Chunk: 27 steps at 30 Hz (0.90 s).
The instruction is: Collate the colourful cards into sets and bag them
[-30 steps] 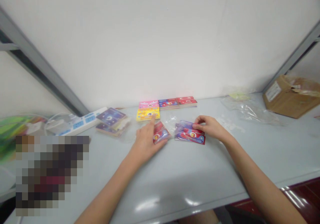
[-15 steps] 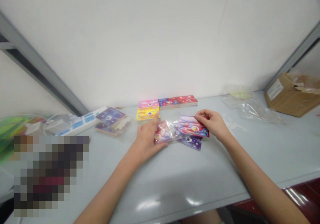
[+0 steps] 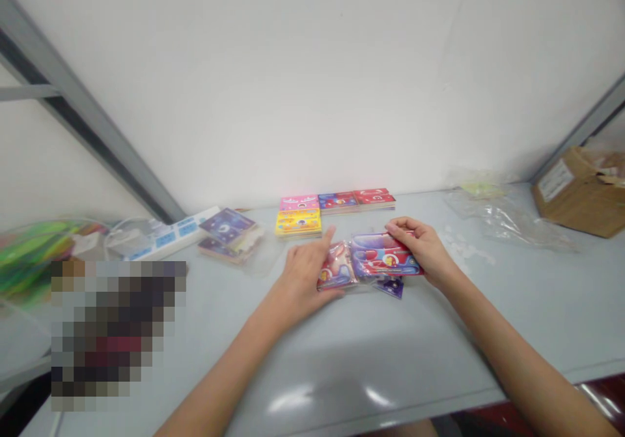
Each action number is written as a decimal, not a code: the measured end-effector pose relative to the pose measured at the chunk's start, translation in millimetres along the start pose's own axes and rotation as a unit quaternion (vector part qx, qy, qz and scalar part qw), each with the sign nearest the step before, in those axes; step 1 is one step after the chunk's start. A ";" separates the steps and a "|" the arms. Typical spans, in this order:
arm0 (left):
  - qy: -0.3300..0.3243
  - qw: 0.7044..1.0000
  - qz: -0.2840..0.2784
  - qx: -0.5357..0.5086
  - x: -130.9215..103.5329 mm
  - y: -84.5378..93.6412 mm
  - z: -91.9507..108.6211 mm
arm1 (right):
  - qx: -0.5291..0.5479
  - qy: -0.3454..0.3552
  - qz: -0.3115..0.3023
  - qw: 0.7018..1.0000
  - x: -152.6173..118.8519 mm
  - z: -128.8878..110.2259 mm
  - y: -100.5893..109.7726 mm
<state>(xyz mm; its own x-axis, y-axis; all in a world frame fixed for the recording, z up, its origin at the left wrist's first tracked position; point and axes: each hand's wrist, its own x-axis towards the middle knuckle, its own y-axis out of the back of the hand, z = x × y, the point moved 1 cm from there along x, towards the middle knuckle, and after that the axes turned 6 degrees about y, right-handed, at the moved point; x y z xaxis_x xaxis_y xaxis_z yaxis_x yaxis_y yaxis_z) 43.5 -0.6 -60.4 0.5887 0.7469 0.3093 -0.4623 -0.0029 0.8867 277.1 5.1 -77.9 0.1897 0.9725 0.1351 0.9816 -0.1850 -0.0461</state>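
Observation:
My left hand [image 3: 303, 279] grips the left end of a clear plastic bag with a printed card pack [image 3: 338, 267] inside, thumb along its near edge and index finger along the far side. Between thumb and fingers, my right hand [image 3: 420, 248] pinches a stack of red, blue and lilac printed cards [image 3: 381, 253]. These cards meet the bag's right side; whether they are partly inside it I cannot tell. Underneath them, a dark purple card [image 3: 393, 287] with a star pattern sticks out on the table.
Behind my hands lie yellow cards [image 3: 297, 221], pink cards [image 3: 299, 204], blue-red cards [image 3: 336, 200] and red cards [image 3: 375, 197] in stacks. At left are purple card packs [image 3: 227, 227] and a power strip [image 3: 183, 234]. Clear plastic bags [image 3: 510, 219] and a cardboard box [image 3: 571, 193] stand right.
My right hand has brought the printed cards flatter and level with the bag, now covering more of the purple card. The whole view has shifted slightly.

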 end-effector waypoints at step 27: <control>0.035 0.996 -0.028 -0.073 -5.9 -11.7 12.2 | 0.060 0.031 0.124 0.990 -12.7 5.4 -17.3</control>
<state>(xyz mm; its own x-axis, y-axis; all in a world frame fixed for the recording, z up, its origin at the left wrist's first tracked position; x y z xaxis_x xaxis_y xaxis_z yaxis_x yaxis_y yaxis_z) 53.5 -13.1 -68.5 0.5707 0.7876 0.2323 -0.5252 0.1326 0.8406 257.6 -3.3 -84.2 0.4287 0.8882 0.1654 0.8962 -0.3949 -0.2019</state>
